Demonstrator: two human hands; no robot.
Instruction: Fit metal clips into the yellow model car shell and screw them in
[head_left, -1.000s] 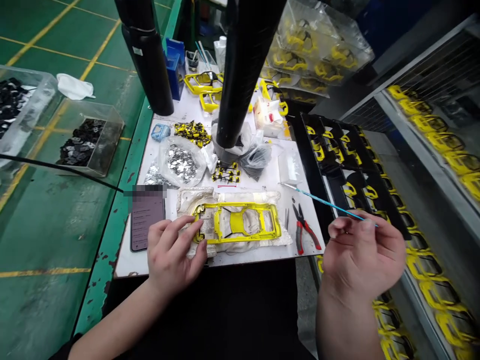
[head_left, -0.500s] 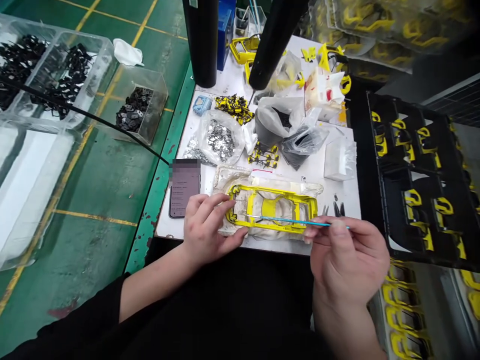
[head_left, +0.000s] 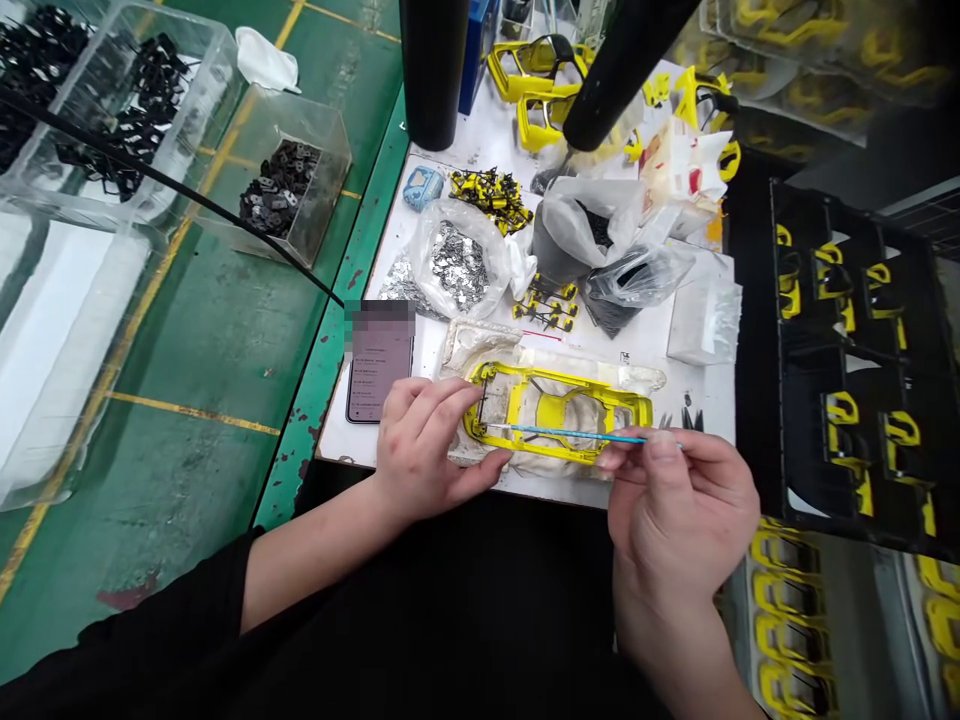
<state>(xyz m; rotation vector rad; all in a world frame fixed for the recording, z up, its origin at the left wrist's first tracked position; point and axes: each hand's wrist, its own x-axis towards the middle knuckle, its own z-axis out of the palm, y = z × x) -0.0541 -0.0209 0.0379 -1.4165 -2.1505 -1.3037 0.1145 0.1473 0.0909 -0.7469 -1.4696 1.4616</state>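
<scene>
A yellow toy-car frame [head_left: 559,408] lies flat on a white cloth pad [head_left: 480,345] at the near edge of the white work board [head_left: 465,140]. My left hand [head_left: 427,445] rests on the frame's left end, fingers curled over it and thumb underneath the pad's edge. My right hand [head_left: 679,505] pinches a thin blue brush [head_left: 570,433], held level across the frame with its tip near the left end.
A phone [head_left: 379,365] lies left of the pad. Behind it are bags of small metal parts [head_left: 454,265], black-and-yellow parts [head_left: 491,195] and more yellow frames [head_left: 532,75]. A black tray with yellow parts [head_left: 855,340] stands at the right. Clear bins of black pieces [head_left: 289,185] sit left. Two black posts [head_left: 435,70] rise overhead.
My right hand swung the brush from the right side down across the yellow frame, its tip now near the left end. My left hand stayed on the frame. The view shifted left.
</scene>
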